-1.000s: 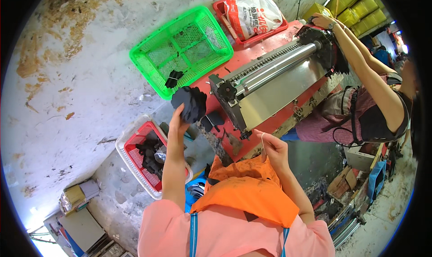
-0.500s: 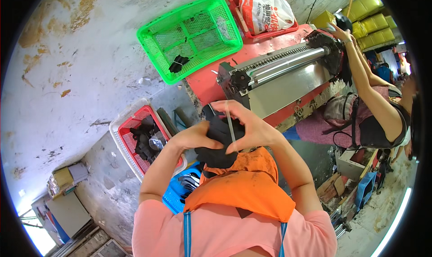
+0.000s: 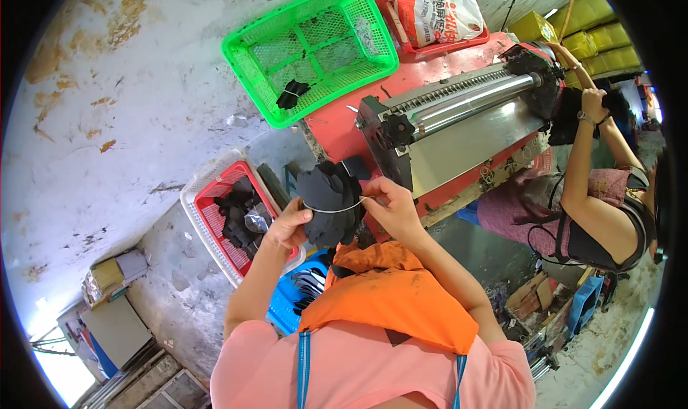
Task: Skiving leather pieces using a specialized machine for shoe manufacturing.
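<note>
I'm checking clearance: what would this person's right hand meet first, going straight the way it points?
The right hand would probably meet the dark, rounded bundle of layered pieces, though depth is unclear.

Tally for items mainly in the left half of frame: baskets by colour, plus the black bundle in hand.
Green basket: 1
Red basket, nested in the white one: 1
White basket: 1
Blue basket, partly hidden: 1
Black bundle, in the left hand: 1
Total: 5
</note>
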Demonstrator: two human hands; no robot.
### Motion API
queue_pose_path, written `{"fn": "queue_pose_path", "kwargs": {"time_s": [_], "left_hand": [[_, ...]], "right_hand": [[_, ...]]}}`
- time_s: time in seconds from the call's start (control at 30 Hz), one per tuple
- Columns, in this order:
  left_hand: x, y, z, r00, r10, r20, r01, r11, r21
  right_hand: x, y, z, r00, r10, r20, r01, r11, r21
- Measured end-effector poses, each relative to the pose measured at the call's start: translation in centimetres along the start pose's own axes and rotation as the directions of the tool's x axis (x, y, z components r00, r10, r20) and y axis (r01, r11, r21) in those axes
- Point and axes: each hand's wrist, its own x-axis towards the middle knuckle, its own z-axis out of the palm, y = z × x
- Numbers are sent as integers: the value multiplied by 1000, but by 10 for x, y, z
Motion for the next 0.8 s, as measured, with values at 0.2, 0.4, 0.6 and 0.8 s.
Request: {"fn": "queue_pose_path", "kwargs": {"time_s": [0.2,0.4,0.6,0.8], "left_hand": [[17,13,-9,973,-60,-223,38,994,-105],[138,103,-46,894,316,-316,-281,947,153],[209,133,-86,409,647,-644,-194,751,632],[160,-7,-38,828,509,233,-73,-313,947]], "right_hand": [[-16,0,-4,991,31,129,-22,997,-71],[0,-95,-2,851,-406,335,485,852,-199],[-21,-186,30,423,-838,346,881,469,59],[-37,-177,20,275,-960,49,959,271,-80]]}}
